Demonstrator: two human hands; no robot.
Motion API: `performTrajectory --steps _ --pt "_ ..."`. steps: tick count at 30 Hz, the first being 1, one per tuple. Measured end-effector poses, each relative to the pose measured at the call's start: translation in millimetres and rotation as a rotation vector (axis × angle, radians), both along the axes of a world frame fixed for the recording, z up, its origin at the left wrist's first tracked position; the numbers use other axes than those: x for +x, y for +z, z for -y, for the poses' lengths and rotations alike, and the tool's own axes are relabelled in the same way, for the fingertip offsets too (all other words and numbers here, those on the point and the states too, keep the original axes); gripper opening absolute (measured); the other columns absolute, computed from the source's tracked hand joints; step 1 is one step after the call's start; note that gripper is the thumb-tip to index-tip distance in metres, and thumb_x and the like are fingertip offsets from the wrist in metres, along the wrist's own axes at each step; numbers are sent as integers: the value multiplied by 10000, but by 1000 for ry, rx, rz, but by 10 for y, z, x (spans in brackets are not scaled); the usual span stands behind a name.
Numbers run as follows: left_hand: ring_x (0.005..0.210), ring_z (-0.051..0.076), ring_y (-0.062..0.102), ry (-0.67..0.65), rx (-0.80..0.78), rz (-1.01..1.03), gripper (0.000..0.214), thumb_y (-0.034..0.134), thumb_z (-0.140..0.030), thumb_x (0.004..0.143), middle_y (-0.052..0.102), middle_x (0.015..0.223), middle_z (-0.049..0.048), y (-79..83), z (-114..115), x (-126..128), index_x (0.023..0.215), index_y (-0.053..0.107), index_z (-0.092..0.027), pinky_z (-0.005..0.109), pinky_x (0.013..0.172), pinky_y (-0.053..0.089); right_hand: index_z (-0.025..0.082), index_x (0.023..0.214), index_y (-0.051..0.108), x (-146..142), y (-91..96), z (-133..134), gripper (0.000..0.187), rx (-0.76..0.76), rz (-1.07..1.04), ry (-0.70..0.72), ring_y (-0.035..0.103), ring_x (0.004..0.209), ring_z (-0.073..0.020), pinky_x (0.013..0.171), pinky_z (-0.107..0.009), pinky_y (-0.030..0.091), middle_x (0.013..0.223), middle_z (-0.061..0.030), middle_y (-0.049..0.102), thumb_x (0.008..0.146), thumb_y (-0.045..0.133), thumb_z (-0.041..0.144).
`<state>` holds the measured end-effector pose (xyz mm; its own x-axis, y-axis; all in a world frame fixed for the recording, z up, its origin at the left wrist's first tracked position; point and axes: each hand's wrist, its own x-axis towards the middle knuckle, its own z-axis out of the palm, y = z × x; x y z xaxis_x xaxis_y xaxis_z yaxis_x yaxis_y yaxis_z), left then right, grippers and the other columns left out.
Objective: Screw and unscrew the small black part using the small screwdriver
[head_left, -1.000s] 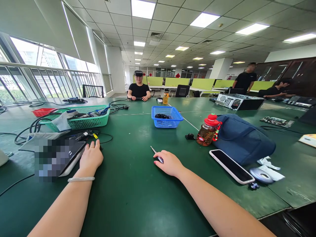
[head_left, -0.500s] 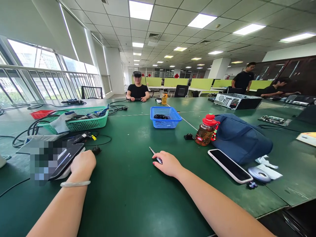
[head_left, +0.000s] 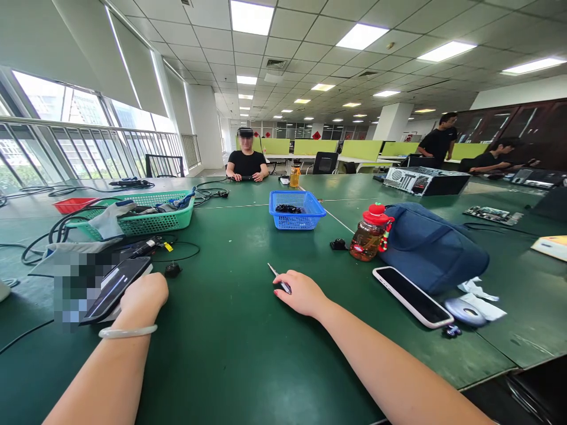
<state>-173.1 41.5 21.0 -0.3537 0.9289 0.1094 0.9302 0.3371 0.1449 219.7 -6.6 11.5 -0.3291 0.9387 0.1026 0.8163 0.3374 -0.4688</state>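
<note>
My left hand [head_left: 144,295] is closed on the near right corner of a dark tablet-like device [head_left: 116,282], which is tilted up off the green table [head_left: 230,342]. A small black round object [head_left: 172,269] lies just beyond that hand. My right hand [head_left: 300,292] rests on the table with its fingers curled round a thin silver pen-like tool [head_left: 277,276], whose tip points away to the upper left.
A blue basket [head_left: 294,210] and a green basket [head_left: 142,217] with cables and gloves stand further back. A red-lidded bottle [head_left: 370,233], navy bag [head_left: 432,248] and phone [head_left: 411,296] lie to the right. One person sits across the table; others are at the far right.
My left hand drew back from flat on the table beside the small black object, closed on the device's corner and tipped it up. My right hand kept still.
</note>
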Motion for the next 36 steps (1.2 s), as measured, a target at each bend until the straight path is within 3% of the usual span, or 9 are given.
performTrajectory --steps 3,5,12,18,21,26,31,36 --pt "965 380 677 40 -199 -80 353 551 -98 521 705 1097 254 87 54 107 816 743 -129 447 741 542 262 1117 688 2 -10 -4 270 -2 0 -3 595 833 -162 708 -269 422 974 -32 628 875 607 350" --pt "1002 370 665 51 -223 -102 394 534 -70 550 690 1137 260 147 101 207 885 739 -103 425 752 532 261 1117 687 4 -15 -7 270 0 -1 -1 595 832 -162 708 -270 421 978 -33 630 876 605 351" --pt "1092 448 569 52 74 -210 342 463 -129 722 688 991 283 215 220 394 975 692 -94 571 809 450 261 1116 684 -1 -4 -2 266 -13 -2 -2 600 855 -167 717 -273 429 1007 -35 635 875 607 346" --pt "1126 492 520 139 152 -157 382 392 -133 805 593 1177 276 246 228 480 1094 641 -112 676 826 407 264 1111 686 -3 -16 -9 262 -3 -4 -3 602 855 -169 721 -273 430 994 -34 633 873 612 344" --pt "1095 457 557 156 118 -113 417 322 -111 838 586 1172 264 252 217 489 1137 614 -102 597 814 453 262 1111 686 -5 -23 -13 263 -3 -6 -1 602 858 -170 732 -277 432 994 -34 632 873 609 343" --pt "1040 350 602 -30 157 -192 426 325 -44 804 623 1044 272 262 196 506 1132 595 -10 445 875 451 257 1111 685 -9 -15 -10 267 -6 -2 -3 602 868 -177 738 -283 434 996 -35 632 869 607 339" --pt "1040 321 602 -57 219 -204 407 368 -101 824 615 1053 235 279 185 531 1173 566 -29 404 925 438 255 1106 686 -16 1 -1 261 -15 1 -7 602 871 -176 737 -281 432 1006 -37 633 873 603 334" --pt "1042 308 616 -51 329 -86 451 444 -158 819 498 1241 215 243 177 522 1261 517 -104 407 914 480 244 1118 684 -18 3 -3 274 -20 4 -5 598 885 -182 752 -289 430 1013 -40 636 874 600 337"
